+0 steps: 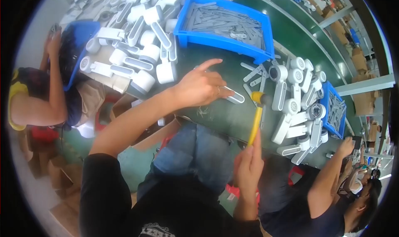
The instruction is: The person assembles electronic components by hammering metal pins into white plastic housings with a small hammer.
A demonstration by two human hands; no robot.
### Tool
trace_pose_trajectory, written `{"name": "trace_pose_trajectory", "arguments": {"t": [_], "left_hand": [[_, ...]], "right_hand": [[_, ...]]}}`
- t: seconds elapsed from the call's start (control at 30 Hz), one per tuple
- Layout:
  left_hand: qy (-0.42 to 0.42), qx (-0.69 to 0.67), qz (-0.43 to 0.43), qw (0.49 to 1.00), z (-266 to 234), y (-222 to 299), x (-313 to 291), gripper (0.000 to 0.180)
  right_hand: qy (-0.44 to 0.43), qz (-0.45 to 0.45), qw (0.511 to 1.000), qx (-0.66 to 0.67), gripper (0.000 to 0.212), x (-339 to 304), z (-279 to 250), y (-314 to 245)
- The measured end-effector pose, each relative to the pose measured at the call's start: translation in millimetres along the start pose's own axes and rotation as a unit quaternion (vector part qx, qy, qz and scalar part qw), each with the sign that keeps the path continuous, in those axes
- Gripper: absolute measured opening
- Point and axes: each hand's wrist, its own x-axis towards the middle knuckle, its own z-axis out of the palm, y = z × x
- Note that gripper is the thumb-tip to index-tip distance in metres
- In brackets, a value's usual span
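My right hand (pixel 250 164) grips the yellow handle of a small mallet (pixel 255 125). The mallet's yellow and dark head stands just right of a white handle-shaped piece (pixel 235 96) with a grey inset. That piece rests on the green worktable (pixel 208 120), and my left hand (pixel 201 86) holds it down at its left end. The left index finger sticks out, away from the piece. My fingers and palm hide the rest of the piece, so I cannot tell whether a round head is attached.
Ahead stands a blue bin (pixel 224 48) of flat grey strips. Loose grey strips (pixel 254 76) lie right of it. White devices with round vented heads (pixel 294 106) pile up at right, more (pixel 143 56) at left. Co-workers sit on both sides; a smaller blue bin (pixel 333 110) is at right.
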Motion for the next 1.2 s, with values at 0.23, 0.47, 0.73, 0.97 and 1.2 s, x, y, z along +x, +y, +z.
{"name": "trace_pose_trajectory", "arguments": {"t": [0.23, 0.47, 0.73, 0.97, 1.2], "left_hand": [[-0.148, 0.113, 0.171, 0.967, -75, -62, 40, 0.031], [-0.025, 0.043, -0.047, 0.998, -77, -51, -17, 0.033], [0.102, 0.031, -0.005, 0.994, -38, -66, -41, 0.038], [0.091, 0.036, -0.017, 0.995, -38, -65, -41, 0.035], [0.120, -0.067, -0.067, 0.988, -29, -58, -40, 0.032]], "right_hand": [[0.008, -0.085, 0.971, 0.223, 0.054, 73, 79, 8], [0.008, -0.111, 0.964, 0.242, 0.055, 70, 80, 6], [0.097, -0.155, 0.968, 0.170, 0.058, 32, 75, -18], [0.027, -0.087, 0.994, 0.066, 0.060, 57, 79, -13], [0.012, -0.164, 0.981, 0.101, 0.060, 34, 83, -12]]}}
